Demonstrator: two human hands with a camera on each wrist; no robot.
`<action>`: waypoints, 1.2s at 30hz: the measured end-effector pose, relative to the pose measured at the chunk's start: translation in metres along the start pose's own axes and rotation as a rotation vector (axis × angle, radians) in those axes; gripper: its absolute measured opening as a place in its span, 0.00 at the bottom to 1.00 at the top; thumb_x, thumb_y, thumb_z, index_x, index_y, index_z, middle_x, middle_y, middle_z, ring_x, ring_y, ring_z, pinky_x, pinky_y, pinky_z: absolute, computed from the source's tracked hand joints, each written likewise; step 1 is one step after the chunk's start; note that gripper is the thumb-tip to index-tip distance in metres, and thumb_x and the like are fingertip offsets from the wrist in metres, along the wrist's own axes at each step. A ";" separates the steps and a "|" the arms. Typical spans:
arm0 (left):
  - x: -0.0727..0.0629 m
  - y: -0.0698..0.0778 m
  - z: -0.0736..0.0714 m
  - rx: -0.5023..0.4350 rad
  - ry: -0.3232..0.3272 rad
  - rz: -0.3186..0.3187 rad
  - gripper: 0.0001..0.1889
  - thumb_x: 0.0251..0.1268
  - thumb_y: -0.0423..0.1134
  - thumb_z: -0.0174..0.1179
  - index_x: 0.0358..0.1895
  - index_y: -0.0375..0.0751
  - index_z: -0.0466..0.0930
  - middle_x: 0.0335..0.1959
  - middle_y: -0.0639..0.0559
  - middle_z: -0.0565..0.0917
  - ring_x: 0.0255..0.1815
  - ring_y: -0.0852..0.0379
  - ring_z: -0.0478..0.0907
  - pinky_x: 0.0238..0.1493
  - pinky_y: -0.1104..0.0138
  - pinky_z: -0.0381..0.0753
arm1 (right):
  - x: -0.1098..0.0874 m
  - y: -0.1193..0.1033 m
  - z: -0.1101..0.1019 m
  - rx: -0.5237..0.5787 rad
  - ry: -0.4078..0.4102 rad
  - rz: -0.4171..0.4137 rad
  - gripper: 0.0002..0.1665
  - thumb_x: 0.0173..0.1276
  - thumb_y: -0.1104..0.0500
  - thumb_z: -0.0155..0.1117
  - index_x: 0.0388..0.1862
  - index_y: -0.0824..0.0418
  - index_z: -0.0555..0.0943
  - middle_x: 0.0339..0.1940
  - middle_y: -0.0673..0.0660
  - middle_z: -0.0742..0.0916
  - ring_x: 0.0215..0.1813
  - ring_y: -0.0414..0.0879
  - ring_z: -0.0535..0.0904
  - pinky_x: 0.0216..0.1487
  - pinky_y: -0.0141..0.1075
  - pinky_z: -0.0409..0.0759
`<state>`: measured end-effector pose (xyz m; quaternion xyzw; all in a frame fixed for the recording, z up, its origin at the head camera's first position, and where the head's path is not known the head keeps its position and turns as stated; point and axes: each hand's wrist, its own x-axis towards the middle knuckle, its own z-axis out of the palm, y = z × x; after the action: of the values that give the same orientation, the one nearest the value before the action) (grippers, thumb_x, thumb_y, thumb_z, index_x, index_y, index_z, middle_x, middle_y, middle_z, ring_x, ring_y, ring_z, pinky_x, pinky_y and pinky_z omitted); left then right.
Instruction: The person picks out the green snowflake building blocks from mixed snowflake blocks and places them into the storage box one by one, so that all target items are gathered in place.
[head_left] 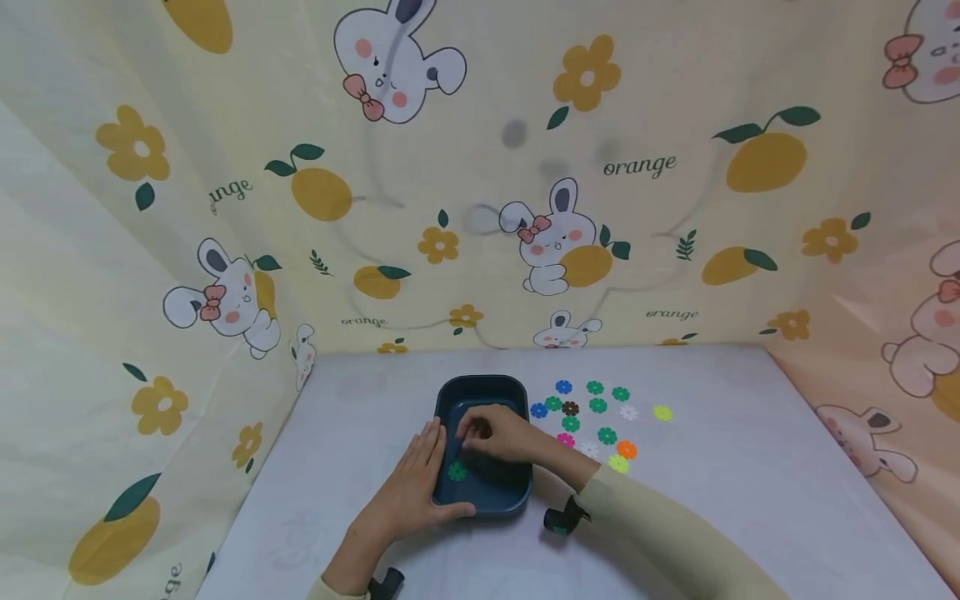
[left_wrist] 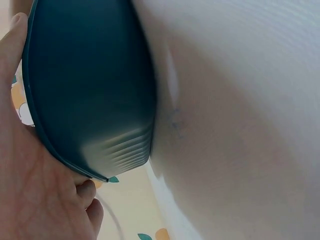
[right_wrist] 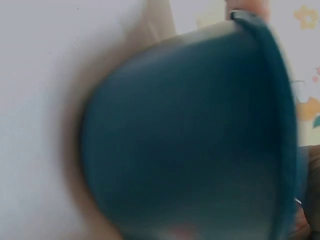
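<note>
A dark blue rectangular tray with rounded corners stands on the white table. My left hand rests along its left rim with straight fingers, the thumb lying on the near rim. In the left wrist view the tray's side shows beside that hand's palm. My right hand is over the inside of the tray, its fingers bent and thumb close to the index finger; whether a small piece is between them is hidden. One green flower-shaped piece lies in the tray. The tray's wall fills the right wrist view, blurred.
Right of the tray, several flower-shaped pieces lie scattered on the table, among them blue, brown, orange, yellow and green ones. A patterned cloth hangs behind the table.
</note>
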<state>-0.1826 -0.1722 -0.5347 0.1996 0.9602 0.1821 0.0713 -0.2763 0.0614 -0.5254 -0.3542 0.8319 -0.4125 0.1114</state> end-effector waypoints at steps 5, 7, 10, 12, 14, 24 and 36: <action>0.000 0.000 0.002 0.006 -0.001 -0.008 0.71 0.58 0.84 0.60 0.89 0.38 0.40 0.91 0.47 0.36 0.91 0.50 0.33 0.89 0.48 0.42 | -0.018 -0.005 -0.018 -0.008 0.080 -0.007 0.08 0.77 0.62 0.72 0.52 0.59 0.87 0.42 0.45 0.88 0.42 0.38 0.82 0.48 0.31 0.86; -0.001 0.000 0.002 0.006 0.002 -0.007 0.70 0.58 0.84 0.60 0.89 0.39 0.39 0.91 0.47 0.36 0.91 0.50 0.33 0.89 0.49 0.41 | -0.028 -0.006 -0.027 -0.005 0.099 0.002 0.08 0.77 0.62 0.72 0.52 0.60 0.87 0.42 0.45 0.88 0.42 0.39 0.82 0.47 0.32 0.86; -0.001 0.001 0.002 0.004 0.010 -0.002 0.70 0.59 0.82 0.61 0.89 0.38 0.39 0.91 0.47 0.35 0.91 0.51 0.32 0.89 0.50 0.40 | -0.044 -0.007 -0.040 -0.005 0.134 0.019 0.08 0.76 0.62 0.72 0.52 0.60 0.86 0.43 0.46 0.87 0.42 0.40 0.82 0.48 0.37 0.87; -0.001 0.002 0.001 0.003 0.015 -0.001 0.70 0.59 0.82 0.62 0.89 0.38 0.39 0.91 0.47 0.35 0.91 0.51 0.32 0.89 0.50 0.40 | -0.054 -0.006 -0.047 -0.010 0.160 0.031 0.08 0.76 0.61 0.72 0.51 0.59 0.86 0.42 0.46 0.87 0.43 0.41 0.82 0.48 0.39 0.88; -0.001 0.003 0.001 0.002 0.017 -0.002 0.70 0.59 0.81 0.63 0.89 0.38 0.39 0.91 0.47 0.35 0.91 0.51 0.32 0.89 0.51 0.40 | -0.065 -0.004 -0.055 -0.028 0.184 0.044 0.08 0.76 0.61 0.73 0.51 0.59 0.86 0.42 0.46 0.87 0.43 0.41 0.82 0.48 0.40 0.88; 0.000 0.003 0.003 0.001 0.030 -0.005 0.70 0.59 0.81 0.64 0.89 0.36 0.43 0.91 0.45 0.38 0.91 0.49 0.35 0.89 0.49 0.42 | -0.118 0.018 -0.076 -0.091 0.235 0.180 0.08 0.75 0.61 0.74 0.49 0.54 0.87 0.41 0.45 0.87 0.42 0.43 0.81 0.46 0.37 0.87; 0.000 0.003 0.003 0.003 -0.001 -0.035 0.71 0.57 0.83 0.62 0.89 0.39 0.40 0.91 0.48 0.36 0.91 0.50 0.34 0.89 0.50 0.41 | -0.175 0.044 -0.085 -0.131 0.200 0.275 0.09 0.72 0.61 0.75 0.49 0.59 0.86 0.35 0.46 0.83 0.38 0.42 0.76 0.37 0.30 0.80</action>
<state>-0.1807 -0.1694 -0.5363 0.1828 0.9638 0.1793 0.0747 -0.2118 0.2506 -0.5237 -0.2009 0.9044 -0.3716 0.0601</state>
